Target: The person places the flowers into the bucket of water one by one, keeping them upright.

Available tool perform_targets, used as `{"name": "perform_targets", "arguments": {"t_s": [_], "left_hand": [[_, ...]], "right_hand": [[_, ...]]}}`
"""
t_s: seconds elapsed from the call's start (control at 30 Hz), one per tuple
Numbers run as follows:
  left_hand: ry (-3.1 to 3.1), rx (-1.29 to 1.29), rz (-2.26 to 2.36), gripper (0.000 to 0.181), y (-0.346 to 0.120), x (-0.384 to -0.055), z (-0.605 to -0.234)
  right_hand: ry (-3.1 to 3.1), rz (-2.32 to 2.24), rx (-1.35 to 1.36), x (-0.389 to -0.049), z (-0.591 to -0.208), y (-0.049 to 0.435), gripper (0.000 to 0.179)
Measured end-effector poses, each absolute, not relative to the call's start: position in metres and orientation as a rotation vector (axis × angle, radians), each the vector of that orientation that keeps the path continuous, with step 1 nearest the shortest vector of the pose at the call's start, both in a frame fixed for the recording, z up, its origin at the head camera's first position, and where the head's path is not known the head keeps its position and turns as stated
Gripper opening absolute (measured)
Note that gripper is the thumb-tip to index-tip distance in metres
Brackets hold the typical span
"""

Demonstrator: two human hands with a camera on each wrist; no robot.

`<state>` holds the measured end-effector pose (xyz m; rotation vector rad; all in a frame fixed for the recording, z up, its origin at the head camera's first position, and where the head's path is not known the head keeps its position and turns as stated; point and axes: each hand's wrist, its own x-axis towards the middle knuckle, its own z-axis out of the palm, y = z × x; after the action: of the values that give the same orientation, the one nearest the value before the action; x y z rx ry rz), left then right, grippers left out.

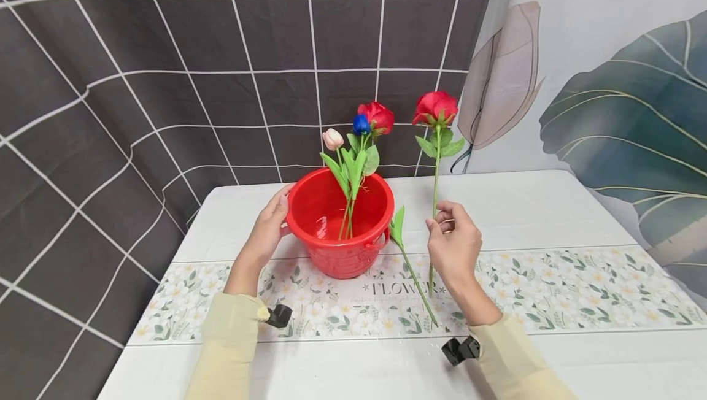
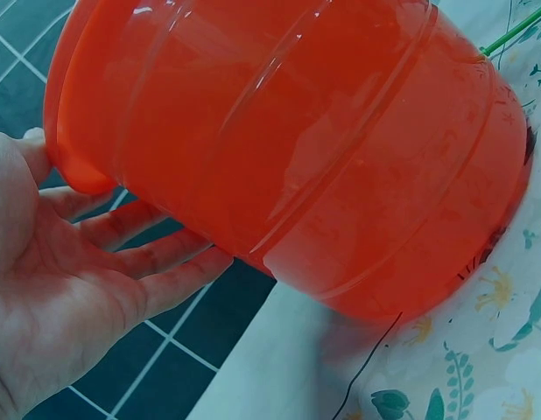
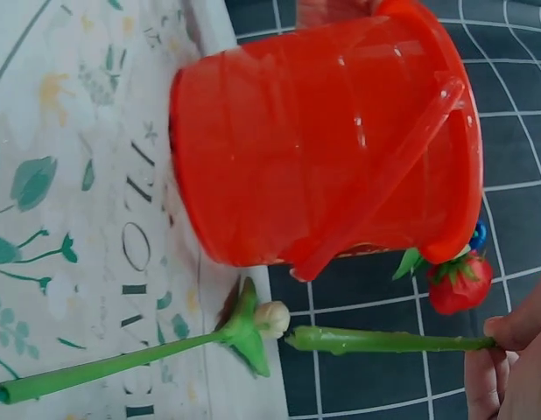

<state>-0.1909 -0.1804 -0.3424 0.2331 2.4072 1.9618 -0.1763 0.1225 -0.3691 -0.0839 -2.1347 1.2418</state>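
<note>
A red plastic bucket (image 1: 342,259) stands on the table, with a red rose (image 1: 377,116), a blue tulip (image 1: 361,124) and a pale pink tulip (image 1: 332,139) leaning inside it. My left hand (image 1: 269,225) rests against the bucket's left side near the rim; the left wrist view shows its fingers (image 2: 165,254) fairly straight along the outer wall. To the right of the bucket, my right hand (image 1: 455,240) pinches the green stem of a second red rose (image 1: 436,108), held upright. Between bucket and right hand lies a tulip with a pale bud (image 3: 272,319), hidden in the head view.
A white cloth with a printed floral band (image 1: 574,289) covers the table. Behind it hangs a dark grid-patterned curtain (image 1: 282,32), and a leaf-printed white one (image 1: 618,111) is at the right. The bucket's red handle (image 3: 384,184) hangs down its side.
</note>
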Motion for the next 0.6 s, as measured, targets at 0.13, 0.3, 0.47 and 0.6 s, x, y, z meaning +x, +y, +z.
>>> {"name": "perform_targets", "arguments": {"t_s": [0.13,0.3,0.47,0.6], "left_hand": [[2.396,0.233,1.973,0.049,-0.181,-0.192,-0.344],[2.392,0.235,1.988,0.049,-0.186,-0.201,-0.356],[2.407,0.230,1.988,0.050,-0.190,-0.208,-0.368],[2.430,0.231,1.979,0.052,-0.190,-0.208,-0.369]], "right_hand": [[-2.063,1.315,-0.047,-0.179,-0.366,0.122,0.026],[-1.931,1.459,0.063,-0.182,-0.359,0.120,0.028],[-1.817,1.551,0.131,-0.187,-0.349,0.119,0.029],[-1.761,1.592,0.154,-0.189,-0.342,0.117,0.029]]}}
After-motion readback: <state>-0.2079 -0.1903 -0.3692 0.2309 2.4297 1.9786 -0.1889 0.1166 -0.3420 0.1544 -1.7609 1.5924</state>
